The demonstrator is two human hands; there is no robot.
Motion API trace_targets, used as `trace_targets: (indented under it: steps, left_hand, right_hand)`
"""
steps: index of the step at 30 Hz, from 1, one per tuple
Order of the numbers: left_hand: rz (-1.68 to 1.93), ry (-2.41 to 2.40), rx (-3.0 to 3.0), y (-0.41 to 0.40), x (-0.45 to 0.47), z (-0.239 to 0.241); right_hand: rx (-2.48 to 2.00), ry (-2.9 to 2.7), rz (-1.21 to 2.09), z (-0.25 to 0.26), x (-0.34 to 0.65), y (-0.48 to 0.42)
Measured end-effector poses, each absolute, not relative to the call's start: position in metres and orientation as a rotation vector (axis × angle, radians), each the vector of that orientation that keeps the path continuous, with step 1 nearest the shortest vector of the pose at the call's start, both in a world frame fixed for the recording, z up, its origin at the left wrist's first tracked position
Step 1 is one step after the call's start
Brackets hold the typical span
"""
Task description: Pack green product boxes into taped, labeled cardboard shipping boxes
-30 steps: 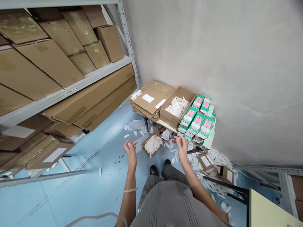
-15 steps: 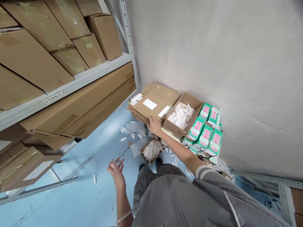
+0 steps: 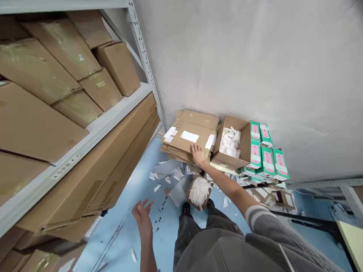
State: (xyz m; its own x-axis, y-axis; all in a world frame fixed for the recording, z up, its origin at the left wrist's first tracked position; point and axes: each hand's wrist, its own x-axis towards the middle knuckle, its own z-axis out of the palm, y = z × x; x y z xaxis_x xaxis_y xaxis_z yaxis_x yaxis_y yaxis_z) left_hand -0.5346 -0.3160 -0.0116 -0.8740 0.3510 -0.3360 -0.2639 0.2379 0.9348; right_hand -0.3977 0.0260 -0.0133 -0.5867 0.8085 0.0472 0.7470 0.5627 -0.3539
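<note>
My right hand rests with spread fingers on the near edge of a stack of flattened cardboard boxes, which carries white labels on top. Right beside the stack stands an open cardboard box with white paper strips inside. My left hand hangs over the blue floor, fingers loosely apart, holding nothing. Below the stack, by my feet, a smaller carton is full of white strips.
Green-and-pink boxes stand in rows right of the open box. At left, a metal rack holds several large cartons. Paper scraps litter the floor. A grey wall rises behind.
The view has shifted, so the boxes sit farther right. My right hand has moved from the stack's near edge onto its top face. My left hand stays empty above the floor.
</note>
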Motion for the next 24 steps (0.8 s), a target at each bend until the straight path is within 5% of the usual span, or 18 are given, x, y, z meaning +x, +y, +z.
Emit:
trace_targets:
  steps: [14, 24]
  left_hand:
    - [1.458, 1.823, 0.286, -0.229, -0.539, -0.028]
    - [1.352, 1.612, 0.699, -0.158, -0.419, 0.006]
  right_hand:
    - [-1.303, -1.614, 0.263, 0.185, -0.293, 0.024]
    - [-1.246, -0.794, 0.746, 0.217, -0.034, -0.155]
